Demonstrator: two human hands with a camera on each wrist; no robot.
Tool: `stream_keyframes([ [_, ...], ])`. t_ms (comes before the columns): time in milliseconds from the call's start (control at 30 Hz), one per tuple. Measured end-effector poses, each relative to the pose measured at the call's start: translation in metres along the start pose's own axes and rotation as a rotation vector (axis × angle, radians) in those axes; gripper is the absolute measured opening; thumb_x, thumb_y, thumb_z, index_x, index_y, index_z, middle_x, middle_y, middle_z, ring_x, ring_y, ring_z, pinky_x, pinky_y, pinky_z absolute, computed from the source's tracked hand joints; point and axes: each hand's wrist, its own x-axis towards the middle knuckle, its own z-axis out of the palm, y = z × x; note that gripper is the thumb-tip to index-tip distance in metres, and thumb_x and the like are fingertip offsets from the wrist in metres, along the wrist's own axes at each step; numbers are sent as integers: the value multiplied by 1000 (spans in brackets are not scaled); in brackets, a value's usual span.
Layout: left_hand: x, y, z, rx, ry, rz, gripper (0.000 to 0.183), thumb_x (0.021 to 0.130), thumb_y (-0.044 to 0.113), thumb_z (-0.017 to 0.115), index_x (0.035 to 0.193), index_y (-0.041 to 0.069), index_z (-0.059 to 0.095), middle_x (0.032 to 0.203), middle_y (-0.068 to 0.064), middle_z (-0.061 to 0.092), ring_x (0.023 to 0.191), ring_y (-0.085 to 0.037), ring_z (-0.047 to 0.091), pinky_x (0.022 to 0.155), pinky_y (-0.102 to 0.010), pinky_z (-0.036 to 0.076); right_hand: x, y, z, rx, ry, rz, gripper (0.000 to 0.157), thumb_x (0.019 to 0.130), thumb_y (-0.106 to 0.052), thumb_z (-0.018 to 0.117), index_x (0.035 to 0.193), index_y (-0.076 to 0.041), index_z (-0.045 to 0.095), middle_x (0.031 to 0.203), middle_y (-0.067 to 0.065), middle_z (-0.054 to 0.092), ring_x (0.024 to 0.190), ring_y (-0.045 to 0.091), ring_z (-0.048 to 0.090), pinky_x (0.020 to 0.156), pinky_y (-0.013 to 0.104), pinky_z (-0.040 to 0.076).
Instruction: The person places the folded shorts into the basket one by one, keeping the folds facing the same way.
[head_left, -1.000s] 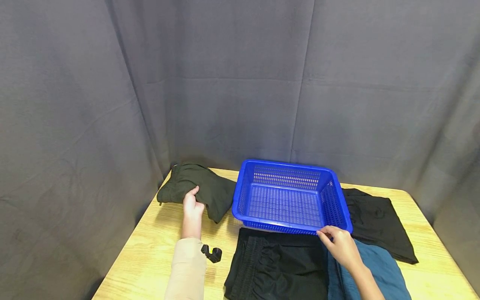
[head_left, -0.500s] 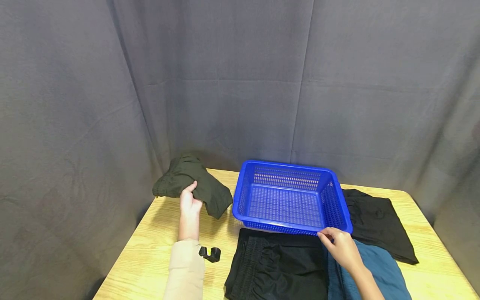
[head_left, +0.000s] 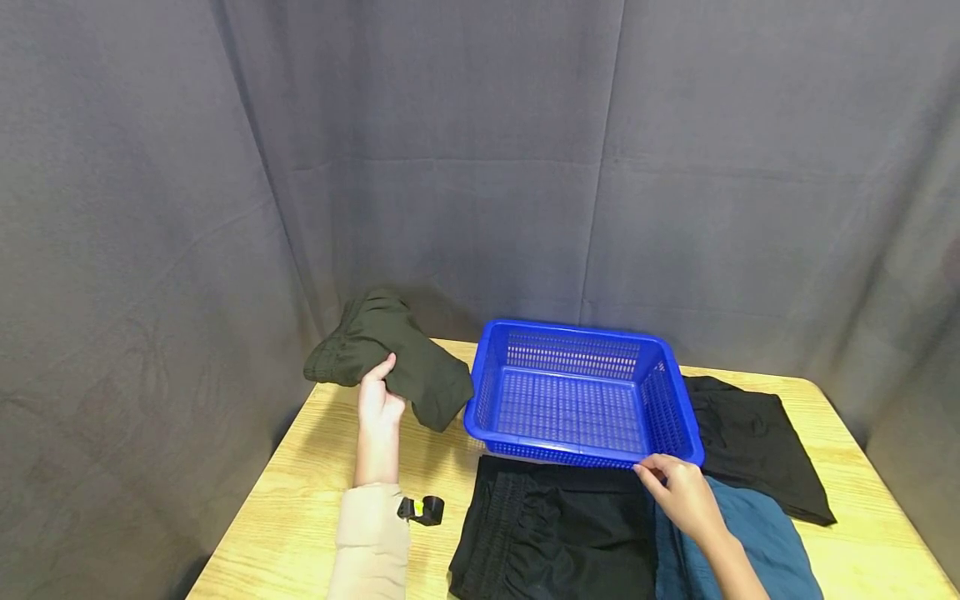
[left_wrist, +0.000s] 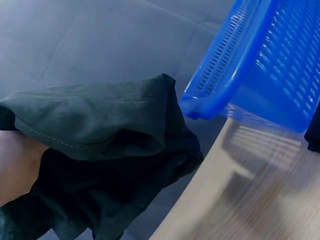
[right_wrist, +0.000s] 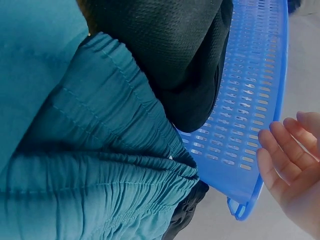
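Observation:
In the head view my left hand (head_left: 380, 402) grips folded dark green pants (head_left: 397, 354), thumb on top, the other fingers hidden underneath. The pants (left_wrist: 95, 120) are raised above the table's back left, their right end overlapping the left rim of a blue plastic basket (head_left: 585, 454). My right hand (head_left: 682, 492) is at the basket's front right rim, thumb and forefinger close together. From the right wrist, loosely bent fingers (right_wrist: 280, 145) appear beside the rim of the basket (right_wrist: 245, 115), not wrapped round it. No garment shows inside the basket in the head view.
Folded black pants (head_left: 577, 533) with a gathered waistband lie in front of the basket, beside a blue garment (head_left: 765, 533) under my right forearm. Another black garment (head_left: 757, 442) lies right of the basket. Grey curtains (head_left: 480, 167) hang behind the wooden table (head_left: 300, 517).
My left hand has lifted the dark green pants higher off the table, first shifting slightly left; their right end now swings back over the basket's rim. The right hand and basket stay put.

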Motion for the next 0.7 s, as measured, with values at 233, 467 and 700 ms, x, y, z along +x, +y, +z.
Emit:
stream_keyframes([
  [233, -21, 2, 23, -28, -21, -12, 18, 93, -7, 34, 107, 1, 42, 101, -6, 55, 91, -15, 58, 82, -26, 47, 0, 0, -1, 1, -20, 19, 7, 76, -3, 71, 72, -8, 66, 68, -2, 61, 58, 6, 47, 52, 25, 44],
  [467, -33, 3, 33, -84, -49, -29, 18, 94, -8, 32, 107, -1, 43, 98, -9, 58, 88, -18, 60, 76, -28, 49, 0, -1, 0, 5, 2, -7, 10, 76, -5, 71, 71, -11, 65, 68, -5, 60, 58, 4, 47, 51, 26, 43],
  [700, -43, 2, 42, -107, -131, -35, 20, 94, -7, 29, 106, -2, 45, 100, -10, 58, 90, -20, 59, 77, -29, 49, -1, -2, 1, -3, -22, 28, 8, 78, -7, 70, 73, -11, 66, 69, -4, 61, 58, 5, 46, 52, 27, 43],
])
